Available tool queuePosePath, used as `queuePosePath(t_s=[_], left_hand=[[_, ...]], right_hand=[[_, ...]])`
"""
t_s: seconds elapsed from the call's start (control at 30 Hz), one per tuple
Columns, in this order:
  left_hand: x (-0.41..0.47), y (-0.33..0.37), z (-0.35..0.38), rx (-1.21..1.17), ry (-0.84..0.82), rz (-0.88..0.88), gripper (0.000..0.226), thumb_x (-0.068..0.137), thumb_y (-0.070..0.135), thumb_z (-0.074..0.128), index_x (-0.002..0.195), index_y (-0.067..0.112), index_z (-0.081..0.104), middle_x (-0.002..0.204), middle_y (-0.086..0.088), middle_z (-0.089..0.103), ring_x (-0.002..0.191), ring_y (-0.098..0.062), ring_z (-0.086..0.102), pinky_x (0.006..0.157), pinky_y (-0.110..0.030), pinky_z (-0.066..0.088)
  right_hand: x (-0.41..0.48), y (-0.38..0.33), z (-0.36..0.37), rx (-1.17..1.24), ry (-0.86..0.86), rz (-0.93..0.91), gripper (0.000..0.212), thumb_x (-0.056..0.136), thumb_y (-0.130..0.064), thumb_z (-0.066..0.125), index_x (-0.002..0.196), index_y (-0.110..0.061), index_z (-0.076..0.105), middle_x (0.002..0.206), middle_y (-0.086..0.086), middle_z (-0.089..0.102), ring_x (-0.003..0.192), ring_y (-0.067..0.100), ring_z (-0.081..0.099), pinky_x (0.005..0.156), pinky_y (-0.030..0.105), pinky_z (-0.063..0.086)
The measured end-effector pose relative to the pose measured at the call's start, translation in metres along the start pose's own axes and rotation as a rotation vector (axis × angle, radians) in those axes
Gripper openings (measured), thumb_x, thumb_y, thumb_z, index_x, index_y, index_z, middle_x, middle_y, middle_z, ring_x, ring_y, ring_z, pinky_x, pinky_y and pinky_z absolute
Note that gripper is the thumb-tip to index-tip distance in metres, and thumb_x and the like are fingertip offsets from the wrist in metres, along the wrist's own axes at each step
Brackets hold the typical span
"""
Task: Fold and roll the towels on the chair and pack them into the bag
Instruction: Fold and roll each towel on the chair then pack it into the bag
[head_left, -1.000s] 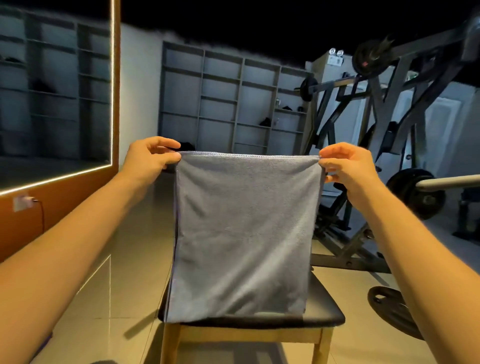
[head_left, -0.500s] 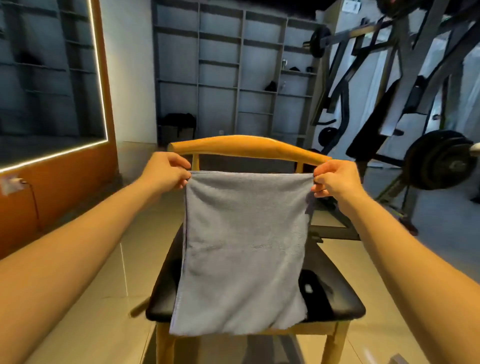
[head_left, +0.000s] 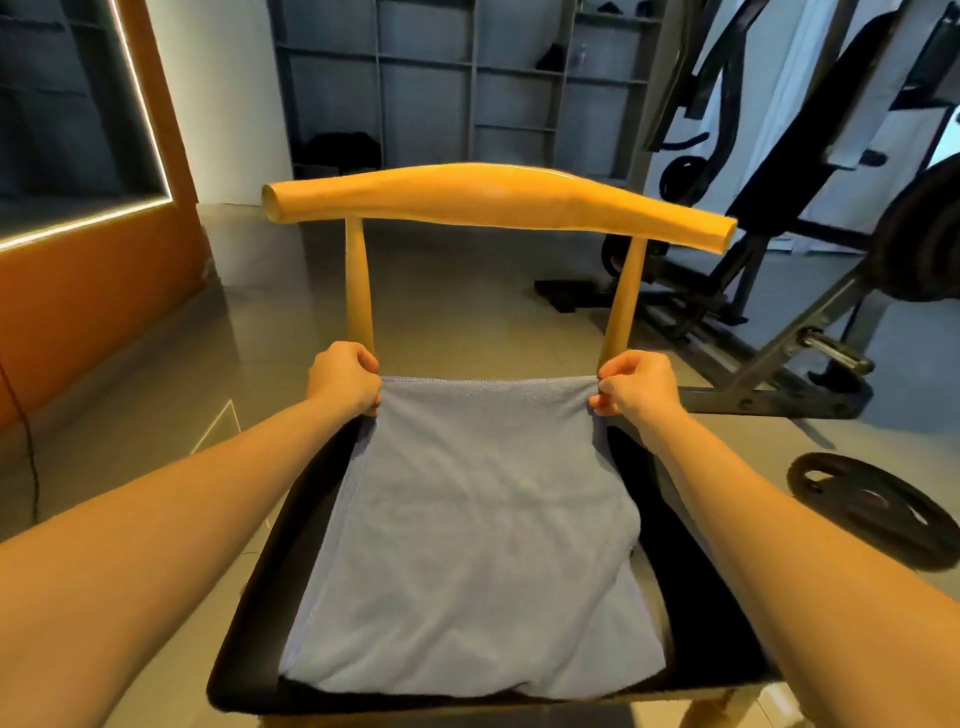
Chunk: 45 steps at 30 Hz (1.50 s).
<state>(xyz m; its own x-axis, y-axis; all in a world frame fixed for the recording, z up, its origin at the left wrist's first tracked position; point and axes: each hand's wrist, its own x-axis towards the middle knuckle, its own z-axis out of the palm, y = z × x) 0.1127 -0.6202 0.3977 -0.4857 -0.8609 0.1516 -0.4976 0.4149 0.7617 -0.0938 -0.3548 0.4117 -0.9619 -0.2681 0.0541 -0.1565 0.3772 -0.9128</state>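
A grey folded towel (head_left: 478, 545) lies spread over the black seat of a wooden chair (head_left: 493, 205), its near edge reaching the seat's front. My left hand (head_left: 343, 382) pinches the towel's far left corner. My right hand (head_left: 636, 384) pinches the far right corner. Both hands sit low at the back of the seat, just in front of the two backrest posts. No bag is in view.
A black weight plate (head_left: 867, 506) lies on the tiled floor to the right. A weight bench and barbell rack (head_left: 810, 332) stand behind the chair on the right. Grey shelving (head_left: 467, 88) lines the far wall. An orange wall panel (head_left: 93, 280) is at left.
My hands have lowered the towel from hanging in front of me down onto the chair seat, where it now lies flat. My view has tilted downward.
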Motion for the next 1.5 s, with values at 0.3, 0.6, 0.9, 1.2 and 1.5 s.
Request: queuePosePath(t_s=[0.3, 0.6, 0.9, 1.2, 1.5], left_hand=[[-0.01, -0.021, -0.008, 0.094, -0.081, -0.035, 0.014, 0.086, 0.021, 0.079, 0.083, 0.018, 0.066, 0.088, -0.006, 0.068, 0.087, -0.026, 0.066, 0.079, -0.041, 0.058], [-0.056, -0.026, -0.036, 0.097, -0.381, -0.18, 0.03, 0.086, 0.032, 0.079, 0.086, 0.003, 0.073, 0.086, -0.011, 0.068, 0.08, -0.02, 0.061, 0.066, -0.031, 0.047], [-0.07, -0.015, -0.034, 0.214, -0.438, -0.197, 0.034, 0.082, 0.031, 0.083, 0.093, 0.006, 0.064, 0.089, -0.011, 0.063, 0.079, -0.024, 0.061, 0.057, -0.03, 0.043], [-0.078, -0.005, -0.054, 0.189, -0.395, -0.265, 0.026, 0.09, 0.021, 0.076, 0.098, 0.003, 0.059, 0.085, -0.011, 0.057, 0.071, -0.02, 0.052, 0.055, -0.028, 0.039], [-0.088, -0.015, -0.056, 0.126, -0.354, -0.223, 0.016, 0.09, 0.014, 0.075, 0.095, 0.0, 0.071, 0.084, -0.015, 0.065, 0.07, -0.023, 0.057, 0.058, -0.03, 0.046]], right_hand=[[-0.019, 0.013, -0.022, -0.057, -0.199, 0.049, 0.012, 0.092, 0.007, 0.063, 0.098, -0.003, 0.066, 0.092, 0.019, 0.068, 0.071, 0.028, 0.072, 0.053, 0.032, 0.059], [-0.087, 0.014, -0.05, -0.395, -0.393, 0.239, 0.019, 0.1, -0.021, 0.062, 0.099, -0.003, 0.068, 0.082, 0.019, 0.071, 0.054, 0.024, 0.071, 0.051, 0.031, 0.059], [-0.116, 0.024, -0.066, -0.212, -0.473, 0.319, 0.022, 0.101, -0.028, 0.061, 0.103, -0.006, 0.068, 0.072, 0.011, 0.071, 0.056, 0.021, 0.065, 0.05, 0.027, 0.053], [-0.112, 0.035, -0.062, -0.28, -0.459, 0.288, 0.021, 0.094, -0.023, 0.072, 0.097, -0.003, 0.075, 0.078, 0.011, 0.067, 0.052, 0.016, 0.055, 0.049, 0.025, 0.044], [-0.121, 0.032, -0.062, -0.298, -0.466, 0.291, 0.025, 0.095, -0.025, 0.069, 0.108, -0.003, 0.066, 0.077, 0.013, 0.065, 0.049, 0.017, 0.057, 0.049, 0.026, 0.043]])
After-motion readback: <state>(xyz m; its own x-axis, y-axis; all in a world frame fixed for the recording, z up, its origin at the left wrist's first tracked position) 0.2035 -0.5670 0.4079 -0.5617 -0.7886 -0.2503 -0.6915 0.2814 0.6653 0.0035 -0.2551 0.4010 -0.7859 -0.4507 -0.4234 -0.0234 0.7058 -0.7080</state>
